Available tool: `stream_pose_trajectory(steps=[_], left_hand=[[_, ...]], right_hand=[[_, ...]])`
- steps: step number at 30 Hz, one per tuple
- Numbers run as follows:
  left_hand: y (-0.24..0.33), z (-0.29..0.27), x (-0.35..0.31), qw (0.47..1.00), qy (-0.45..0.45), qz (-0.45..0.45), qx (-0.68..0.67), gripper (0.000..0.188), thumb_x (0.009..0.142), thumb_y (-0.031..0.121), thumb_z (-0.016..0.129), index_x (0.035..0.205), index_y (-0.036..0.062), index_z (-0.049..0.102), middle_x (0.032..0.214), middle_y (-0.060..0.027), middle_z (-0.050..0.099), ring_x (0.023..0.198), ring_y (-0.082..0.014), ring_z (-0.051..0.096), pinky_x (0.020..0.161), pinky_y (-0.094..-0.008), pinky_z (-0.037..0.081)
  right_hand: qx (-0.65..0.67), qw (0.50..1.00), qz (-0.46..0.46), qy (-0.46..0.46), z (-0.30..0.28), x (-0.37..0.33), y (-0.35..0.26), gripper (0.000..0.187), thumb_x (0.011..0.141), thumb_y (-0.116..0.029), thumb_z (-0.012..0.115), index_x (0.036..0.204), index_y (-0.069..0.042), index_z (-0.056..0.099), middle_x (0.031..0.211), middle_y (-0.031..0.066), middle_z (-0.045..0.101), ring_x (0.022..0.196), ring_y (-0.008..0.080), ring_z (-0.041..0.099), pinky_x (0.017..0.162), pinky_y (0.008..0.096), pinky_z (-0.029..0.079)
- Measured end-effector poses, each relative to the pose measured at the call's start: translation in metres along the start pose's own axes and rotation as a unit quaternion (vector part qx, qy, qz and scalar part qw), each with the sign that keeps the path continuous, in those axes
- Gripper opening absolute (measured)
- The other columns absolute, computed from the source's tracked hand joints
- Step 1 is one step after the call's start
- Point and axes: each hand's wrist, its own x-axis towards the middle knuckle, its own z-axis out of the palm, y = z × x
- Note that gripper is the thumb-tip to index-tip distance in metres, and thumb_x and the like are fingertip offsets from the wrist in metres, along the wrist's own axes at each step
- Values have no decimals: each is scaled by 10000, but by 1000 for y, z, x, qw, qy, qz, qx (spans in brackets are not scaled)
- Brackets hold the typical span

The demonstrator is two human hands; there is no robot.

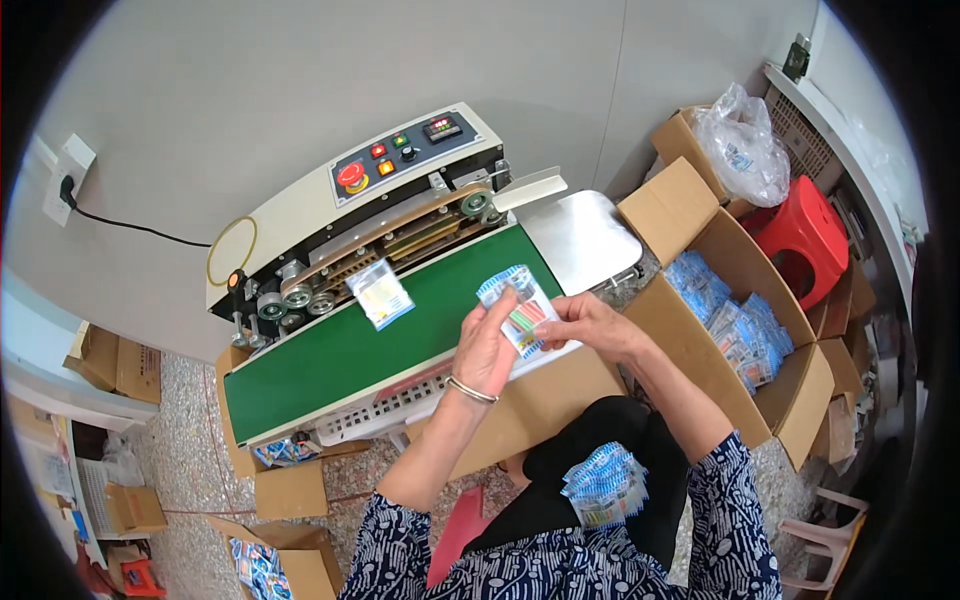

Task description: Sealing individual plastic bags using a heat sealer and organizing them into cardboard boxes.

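Note:
Between my two hands is a small clear plastic packet [519,288] with a blue-and-white edge and colourful striped contents, held over the right end of the green conveyor belt [300,375]. My left hand [486,346] grips its left side, a bracelet at the wrist. The fingers of my right hand [592,325] pinch its right edge. A second packet [380,295] lies on the belt beside the rollers of a band sealing machine [370,235]. On my lap rests a stack of similar packets [607,485].
To the right, an open cardboard box [690,335] contains many packets. Behind it are a red plastic stool [808,240] and a clear plastic bag [740,150]. A metal plate [583,240] extends from the machine's right end. Another open box [310,560] with packets sits on the floor at lower left.

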Motion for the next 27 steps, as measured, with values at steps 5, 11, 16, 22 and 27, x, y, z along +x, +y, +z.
stream_pose_trajectory(steps=[5,11,16,22,27], left_hand=[[-3,3,-2,997,-34,24,58,302,902,204,555,1146,34,499,1075,-56,571,991,-160,545,855,-317,434],[-32,-18,-46,991,-17,-37,128,329,904,174,539,1196,36,476,1158,-112,546,1057,-188,523,902,-346,433],[-54,-36,-82,985,-35,-147,89,324,902,133,532,1203,35,465,1172,-125,542,1089,-208,528,928,-325,440],[-51,-46,-97,978,-23,-170,114,350,910,142,523,1231,38,431,1183,-130,537,1100,-201,521,928,-310,428],[-56,-47,-104,976,-29,-174,128,345,912,138,518,1230,35,432,1171,-124,541,1068,-199,536,915,-302,427]], right_hand=[[73,993,39,79,-9,4,-12,177,823,-198,648,879,-31,657,664,27,634,538,61,574,505,177,442],[76,977,60,189,-57,50,-15,166,828,-190,642,852,-27,625,659,13,606,489,62,531,436,184,399],[55,976,90,191,-61,86,-20,190,815,-165,658,889,3,610,686,43,615,505,85,554,433,195,419],[55,981,118,140,-48,109,-15,216,801,-152,674,894,30,607,707,88,634,515,119,593,420,198,447],[39,987,129,83,-13,124,-9,236,798,-166,677,856,53,615,664,119,633,483,141,599,397,211,465]])
